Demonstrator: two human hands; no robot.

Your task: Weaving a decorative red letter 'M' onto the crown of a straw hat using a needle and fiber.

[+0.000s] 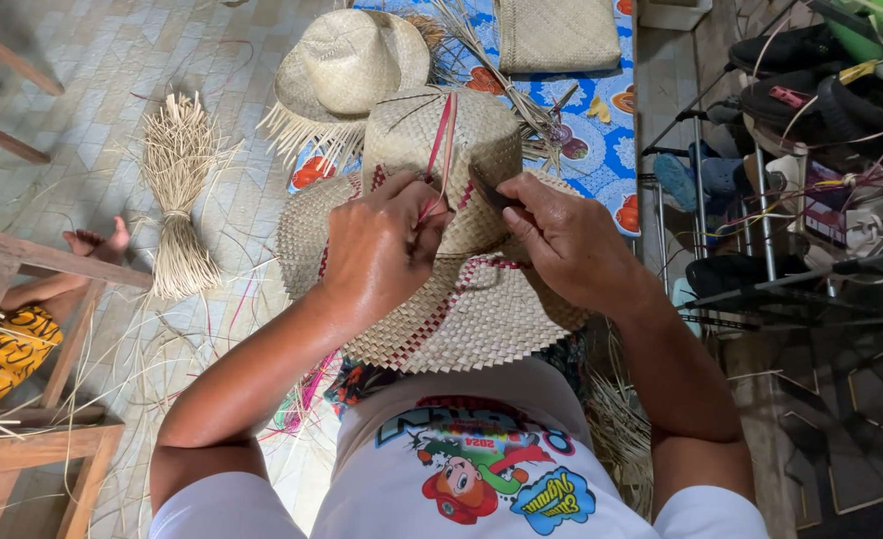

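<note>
A woven straw hat [431, 299] with a red band in its brim rests on my lap, crown pointing away from me. My left hand [376, 250] pinches a thin red strip [441, 135] that runs up over the crown. My right hand [566, 240] holds a small dark blade-like tool [488, 188] against the base of the crown, beside the left hand's fingers.
A second straw hat [346, 65] with a fringed edge and a flat woven mat [558, 32] lie on a blue patterned cloth [601, 130] ahead. A tied straw bundle [177, 190] is on the tiled floor at left. Another person's foot [97, 243] shows by wooden furniture [22, 269]. A shoe rack [811, 150] stands right.
</note>
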